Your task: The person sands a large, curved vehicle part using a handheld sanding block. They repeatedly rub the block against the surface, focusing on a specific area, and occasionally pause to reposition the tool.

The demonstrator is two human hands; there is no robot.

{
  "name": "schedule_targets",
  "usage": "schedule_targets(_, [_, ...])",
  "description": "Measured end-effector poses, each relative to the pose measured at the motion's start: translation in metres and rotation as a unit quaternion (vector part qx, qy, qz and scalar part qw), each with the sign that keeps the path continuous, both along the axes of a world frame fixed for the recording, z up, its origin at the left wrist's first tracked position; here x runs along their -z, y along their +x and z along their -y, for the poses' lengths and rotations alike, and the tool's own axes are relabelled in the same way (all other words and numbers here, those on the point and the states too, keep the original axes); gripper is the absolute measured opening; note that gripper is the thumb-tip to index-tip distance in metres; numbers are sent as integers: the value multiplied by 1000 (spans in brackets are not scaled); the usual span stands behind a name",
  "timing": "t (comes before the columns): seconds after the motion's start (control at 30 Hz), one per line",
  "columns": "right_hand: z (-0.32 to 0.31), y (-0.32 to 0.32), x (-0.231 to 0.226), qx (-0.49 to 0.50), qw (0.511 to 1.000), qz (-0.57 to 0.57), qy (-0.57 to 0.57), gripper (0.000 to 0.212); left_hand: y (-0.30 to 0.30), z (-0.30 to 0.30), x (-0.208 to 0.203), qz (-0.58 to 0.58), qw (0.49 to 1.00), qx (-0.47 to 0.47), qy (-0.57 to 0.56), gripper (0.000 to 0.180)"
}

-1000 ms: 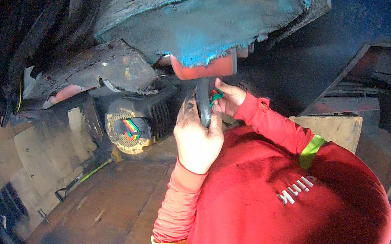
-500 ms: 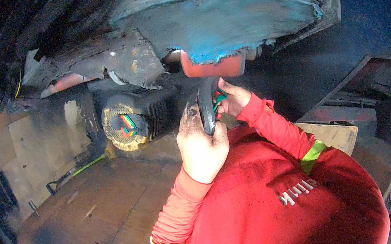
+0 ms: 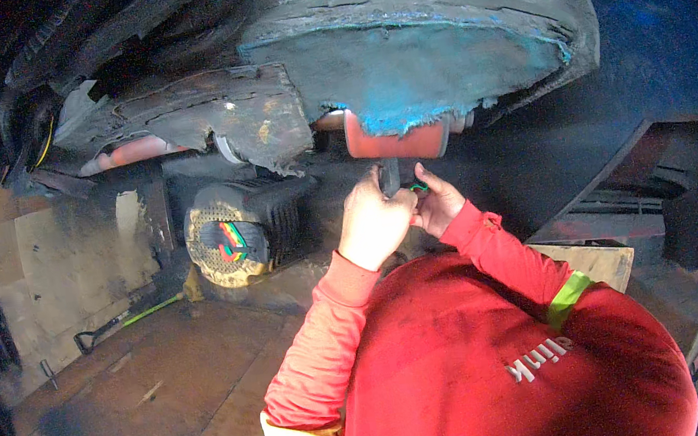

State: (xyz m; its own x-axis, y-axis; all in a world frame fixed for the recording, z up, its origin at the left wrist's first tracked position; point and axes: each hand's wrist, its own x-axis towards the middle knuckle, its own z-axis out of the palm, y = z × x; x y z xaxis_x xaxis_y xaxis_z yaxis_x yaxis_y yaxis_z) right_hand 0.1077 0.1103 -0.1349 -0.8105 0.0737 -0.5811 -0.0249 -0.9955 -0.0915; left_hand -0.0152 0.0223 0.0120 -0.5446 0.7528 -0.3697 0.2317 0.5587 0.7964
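My left hand (image 3: 374, 222) is closed round a dark grey flip-flop (image 3: 391, 179), held upright just under a red sanding belt (image 3: 396, 136). Its upper end meets the belt's lower edge; whether it touches I cannot tell. From the right, my right hand (image 3: 438, 204) pinches the same flip-flop near its green strap (image 3: 419, 186). Most of the sole is hidden behind my fingers. Over the belt hangs a ragged, dust-coated hood (image 3: 434, 57) with blue fluff along its lower rim.
To the left, a dusty motor (image 3: 224, 239) with a vented cover bears a red, yellow and green strap. Beyond it a green-handled tool (image 3: 149, 309) lies by a wooden panel (image 3: 63, 256). A wooden board (image 3: 589, 264) stands at my right elbow.
My left hand has moved up toward the belt and turned, covering more of the sole. My right hand has closed in beside it. The whole view has shifted slightly.
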Motion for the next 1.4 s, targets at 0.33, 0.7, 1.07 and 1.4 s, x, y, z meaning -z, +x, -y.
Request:
schedule_targets(0.33, [-12, -20, -32, -60, 980, -153, 109, 33, 27, 44, -39, -60, 986, -23, 156, 58])
schedule_targets(0.7, [-21, -10, -4, -42, 993, -88, 63, 36, 10, 16, 4, 41, 998, -31, 48, 42])
schedule_targets(1.07, [-21, -15, -15, -54, 990, -104, 78, 31, 18, 21, -23, 7, 999, -32, 34, 41])
schedule_targets(1.4, [-12, -19, -26, -53, 985, -128, 105, 28, 24, 40, -53, 49, 995, -59, 59, 47])
